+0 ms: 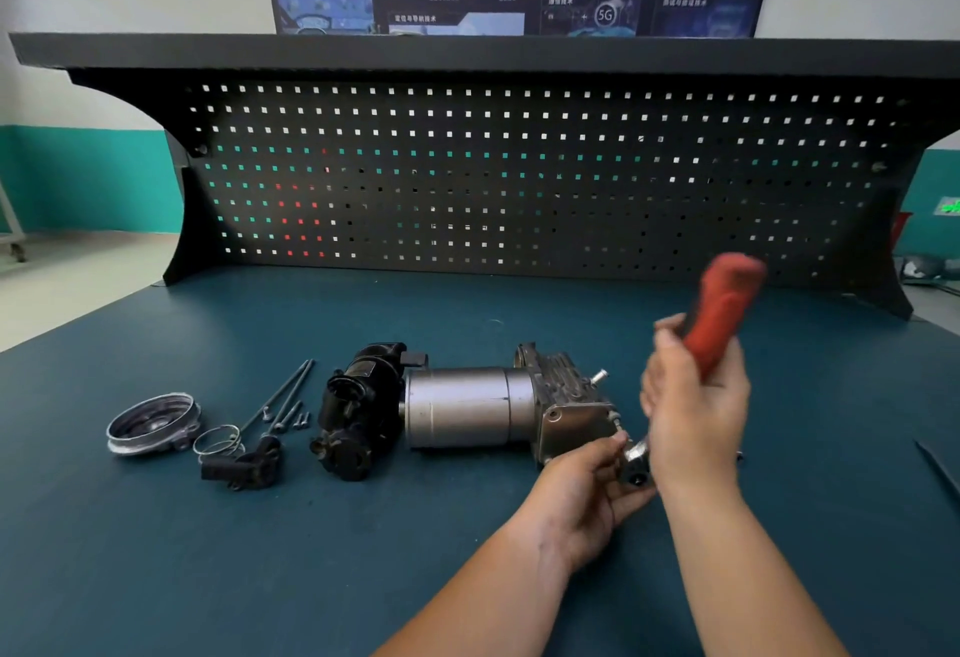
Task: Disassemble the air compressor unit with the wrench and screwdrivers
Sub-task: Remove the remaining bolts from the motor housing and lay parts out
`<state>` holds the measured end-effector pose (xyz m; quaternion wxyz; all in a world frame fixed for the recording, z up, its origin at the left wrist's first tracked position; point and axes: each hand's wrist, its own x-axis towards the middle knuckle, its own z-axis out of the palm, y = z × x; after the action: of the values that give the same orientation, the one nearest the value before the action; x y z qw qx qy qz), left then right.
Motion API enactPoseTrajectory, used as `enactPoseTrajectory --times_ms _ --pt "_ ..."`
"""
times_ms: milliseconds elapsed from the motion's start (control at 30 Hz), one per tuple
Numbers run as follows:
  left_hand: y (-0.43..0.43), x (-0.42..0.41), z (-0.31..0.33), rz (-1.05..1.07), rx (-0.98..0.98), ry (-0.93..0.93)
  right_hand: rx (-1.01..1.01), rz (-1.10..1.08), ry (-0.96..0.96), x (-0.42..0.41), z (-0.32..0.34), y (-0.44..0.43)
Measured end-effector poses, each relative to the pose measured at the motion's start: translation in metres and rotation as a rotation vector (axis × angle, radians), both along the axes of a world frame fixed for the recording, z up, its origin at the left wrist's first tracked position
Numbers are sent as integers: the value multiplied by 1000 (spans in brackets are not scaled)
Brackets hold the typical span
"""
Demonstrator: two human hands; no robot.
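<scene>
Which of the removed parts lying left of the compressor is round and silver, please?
The ribbed silver metal cap at far left; its neighbours are a wire spring clip and long dark bolts.

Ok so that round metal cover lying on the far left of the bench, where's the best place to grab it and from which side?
Take the round metal cover by its raised rim, coming from above, fingers across the ring. It lies flat on the bench with its open side up, so the rim is exposed. Come in over its left side, because the wire spring sits close against its right.
</scene>
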<state>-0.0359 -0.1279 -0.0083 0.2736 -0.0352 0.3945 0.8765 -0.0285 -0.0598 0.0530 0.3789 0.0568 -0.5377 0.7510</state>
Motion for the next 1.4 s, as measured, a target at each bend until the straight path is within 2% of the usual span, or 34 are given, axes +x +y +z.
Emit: enactPoseTrajectory --times_ms 100,167,267,400,533,633,733,800,900,1033,1100,1133,1200,1400 --pt "-1 1 0 -23 16 33 350 11 61 2 -7 -11" --pt "-1 2 0 -29 17 40 370 7 78 2 -7 -11" --pt "-1 0 0 -6 -8 44 143 19 -2 0 -3 -4" --pt "2 -2 -1 24 -90 46 -344 -2 -50 -4 2 16" --pt "2 -1 2 17 -97 42 -813 34 -238 -10 -6 44" --pt "3 0 2 5 -107 46 -921 51 -315 -13 -13 53" --pt "3 1 2 -15 -114 29 -816 35 -270 -12 -8 48" --pt "1 1 0 -23 -112 18 -653 13 -188 -10 -2 39" --pt "0 -1 -1 -6 -91 21 -308 28 -28 -2 1 18" --pt "0 0 -3 -25 -50 93 308 62 64 9 -11 -7" --pt "0 1 -4 -38 -53 128 480 45 88 10 -16 -12" --pt "-1 1 -4 -39 -62 133 486 44 93 9 -16 -11" --pt "-1 0 -4 -36 -90 133 366 56 69 7 -14 -8" --pt "3 -2 -4 26 -150 94 -304 47 -7 1 0 16"
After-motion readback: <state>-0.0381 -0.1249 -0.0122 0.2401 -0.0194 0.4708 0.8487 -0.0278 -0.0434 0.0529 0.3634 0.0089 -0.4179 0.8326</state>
